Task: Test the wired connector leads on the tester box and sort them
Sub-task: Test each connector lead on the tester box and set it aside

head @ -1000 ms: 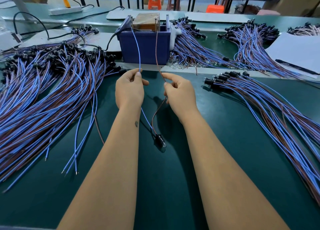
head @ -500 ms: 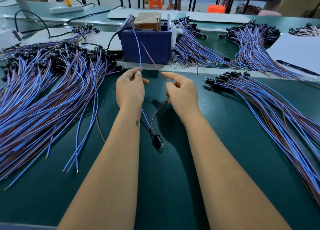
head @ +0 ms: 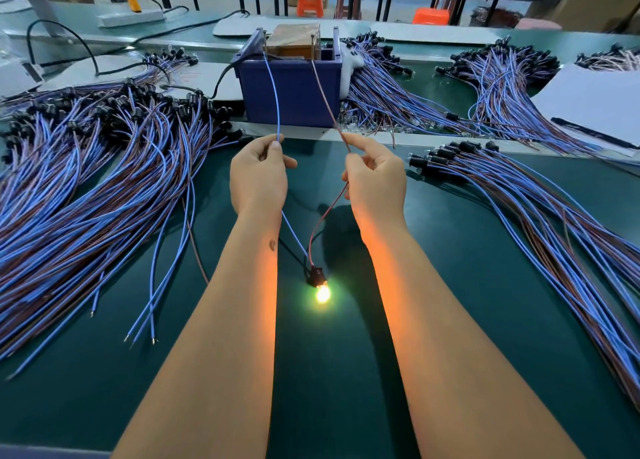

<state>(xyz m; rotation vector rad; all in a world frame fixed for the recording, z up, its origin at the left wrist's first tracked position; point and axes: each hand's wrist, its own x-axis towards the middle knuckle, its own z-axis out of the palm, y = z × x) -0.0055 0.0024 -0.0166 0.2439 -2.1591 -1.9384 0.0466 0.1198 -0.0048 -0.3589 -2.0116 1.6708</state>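
Your left hand [head: 258, 178] pinches the blue lead [head: 275, 105], your right hand [head: 375, 181] pinches the brown lead [head: 325, 102], both reaching the tester box [head: 292, 88], lamp [head: 322, 294] glowing.

Blue wire [head: 275, 105], brown wire [head: 323, 91], navy tester box [head: 292, 91], orange-glowing lamp [head: 322, 294].

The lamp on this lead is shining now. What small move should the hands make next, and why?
Probably lift both wire ends off the tester box and lay the lead on a sorted pile. The left hand pinches the blue wire, the right hand the brown wire, and the lamp glows, so this lead seems good.
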